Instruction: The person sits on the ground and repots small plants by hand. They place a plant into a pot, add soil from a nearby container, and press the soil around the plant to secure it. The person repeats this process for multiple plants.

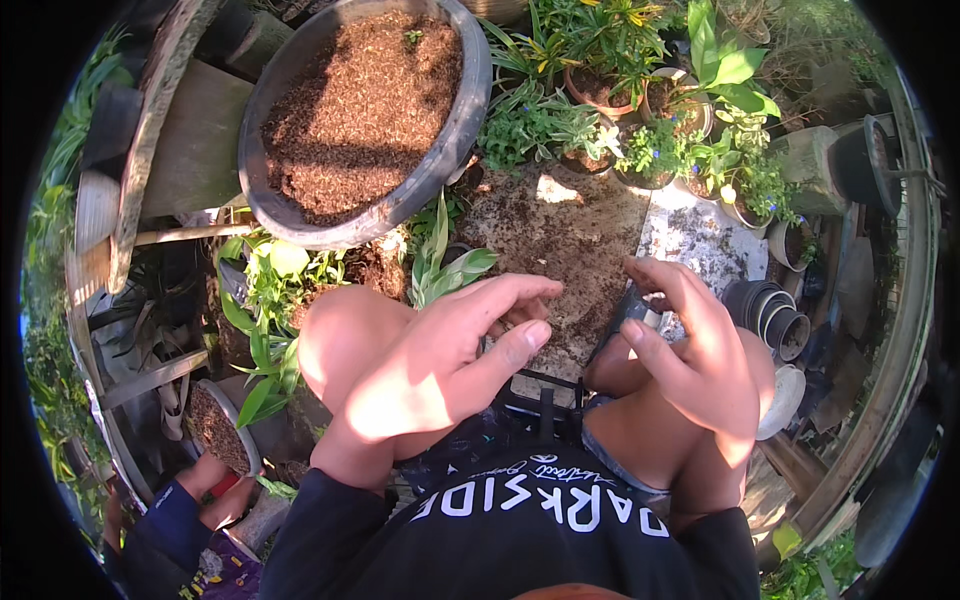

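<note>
My left hand is raised above my lap, its fingers curled a little and apart from the thumb, with nothing seen in it. Facing it, my right hand hovers over my other knee, thumb and fingers spread and bare of any object. Bits of soil cling to the fingertips of both. Beyond them lies a soil-strewn board on the ground. A large black plastic tub of brown, crumbly potting mix stands ahead to the left. A plant with striped leaves grows just past my left hand.
Potted flowering plants line the far side. Nested black pots lie at the right by a white round container. At lower left, another person's hands are near a basin of soil mix. Wooden rails flank the left.
</note>
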Motion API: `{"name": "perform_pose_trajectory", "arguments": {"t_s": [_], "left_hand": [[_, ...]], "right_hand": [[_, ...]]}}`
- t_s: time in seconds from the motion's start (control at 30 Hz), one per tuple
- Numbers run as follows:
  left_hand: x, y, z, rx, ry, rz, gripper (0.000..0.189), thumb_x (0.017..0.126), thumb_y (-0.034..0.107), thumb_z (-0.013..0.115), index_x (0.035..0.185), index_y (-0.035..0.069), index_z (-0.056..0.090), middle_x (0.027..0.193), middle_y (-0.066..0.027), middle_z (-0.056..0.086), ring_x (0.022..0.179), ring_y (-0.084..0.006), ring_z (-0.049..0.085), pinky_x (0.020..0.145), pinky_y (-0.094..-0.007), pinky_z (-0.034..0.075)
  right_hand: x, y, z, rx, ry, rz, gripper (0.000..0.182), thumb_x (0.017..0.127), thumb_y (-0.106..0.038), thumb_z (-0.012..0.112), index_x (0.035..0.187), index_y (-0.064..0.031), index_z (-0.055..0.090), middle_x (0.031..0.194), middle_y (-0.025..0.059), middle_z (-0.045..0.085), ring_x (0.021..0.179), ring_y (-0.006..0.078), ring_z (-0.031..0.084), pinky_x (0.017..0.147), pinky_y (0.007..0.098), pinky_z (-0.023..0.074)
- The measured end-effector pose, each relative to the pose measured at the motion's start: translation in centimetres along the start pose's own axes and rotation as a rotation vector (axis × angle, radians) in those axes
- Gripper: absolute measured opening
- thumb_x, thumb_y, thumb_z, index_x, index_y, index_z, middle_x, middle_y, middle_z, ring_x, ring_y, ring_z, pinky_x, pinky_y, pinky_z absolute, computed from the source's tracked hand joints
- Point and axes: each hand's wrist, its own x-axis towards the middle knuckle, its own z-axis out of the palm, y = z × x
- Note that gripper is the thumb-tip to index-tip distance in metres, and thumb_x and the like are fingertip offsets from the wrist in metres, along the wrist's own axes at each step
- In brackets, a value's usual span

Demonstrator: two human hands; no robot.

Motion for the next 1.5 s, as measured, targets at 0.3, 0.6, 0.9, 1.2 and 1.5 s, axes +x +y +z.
{"name": "perform_pose_trajectory", "arguments": {"t_s": [0.3, 0.6, 0.9, 1.2, 1.5], "left_hand": [[-2.8, -2.9, 1.0, 0.31, 0.214, 0.208, 0.034, 0.101, 0.02, 0.057, 0.126, -0.003, 0.058, 0.111, -0.012, 0.068, 0.103, -0.017, 0.062, 0.092, -0.0319, 0.049], [-5.1, -3.5, -3.1, -0.01, 0.492, 0.298, 0.037, 0.103, 0.031, 0.055, 0.128, 0.004, 0.061, 0.109, -0.0052, 0.068, 0.101, -0.0132, 0.062, 0.088, -0.0302, 0.049], [-2.9, -2.2, 2.7, 0.084, 0.066, 0.325, 0.039, 0.101, 0.025, 0.055, 0.129, -0.002, 0.055, 0.118, -0.0084, 0.062, 0.11, -0.0143, 0.057, 0.096, -0.0305, 0.045], [0.8, 1.0, 9.2, 0.403, -0.202, 0.283, 0.037, 0.101, 0.012, 0.056, 0.134, -0.002, 0.052, 0.118, -0.008, 0.061, 0.106, -0.0135, 0.056, 0.094, -0.0284, 0.045], [3.0, 0.9, 11.6, 0.487, -0.288, 0.248, 0.042, 0.101, 0.013, 0.055, 0.141, 0.002, 0.049, 0.118, -0.0124, 0.062, 0.102, -0.0151, 0.057, 0.088, -0.0287, 0.047]], "right_hand": [[-2.7, -2.2, 4.3, -0.201, 0.046, -0.257, 0.05, 0.091, -0.026, 0.066, 0.13, 0.0033, 0.053, 0.113, 0.0246, 0.06, 0.105, 0.0428, 0.058, 0.09, 0.0443, 0.0464], [-4.0, -1.5, 5.4, -0.009, 0.113, -0.182, 0.056, 0.092, -0.037, 0.066, 0.13, 0.0036, 0.057, 0.119, 0.0231, 0.064, 0.109, 0.0326, 0.064, 0.092, 0.0378, 0.0505], [-9.4, -7.4, 3.4, 0.303, 0.229, -0.405, 0.043, 0.096, -0.026, 0.063, 0.127, 0.003, 0.058, 0.114, 0.0136, 0.067, 0.104, 0.0182, 0.064, 0.092, 0.0309, 0.0504], [-13.2, -4.2, -1.5, 0.145, 0.751, -0.565, 0.036, 0.091, -0.022, 0.066, 0.12, -0.0016, 0.063, 0.113, 0.0126, 0.064, 0.11, 0.0225, 0.06, 0.096, 0.0384, 0.0466], [-29.7, 18.7, -3.7, -0.519, 1.229, 0.528, 0.039, 0.086, -0.021, 0.069, 0.119, -0.0004, 0.065, 0.118, 0.0232, 0.063, 0.116, 0.042, 0.054, 0.102, 0.0475, 0.0432]]}}
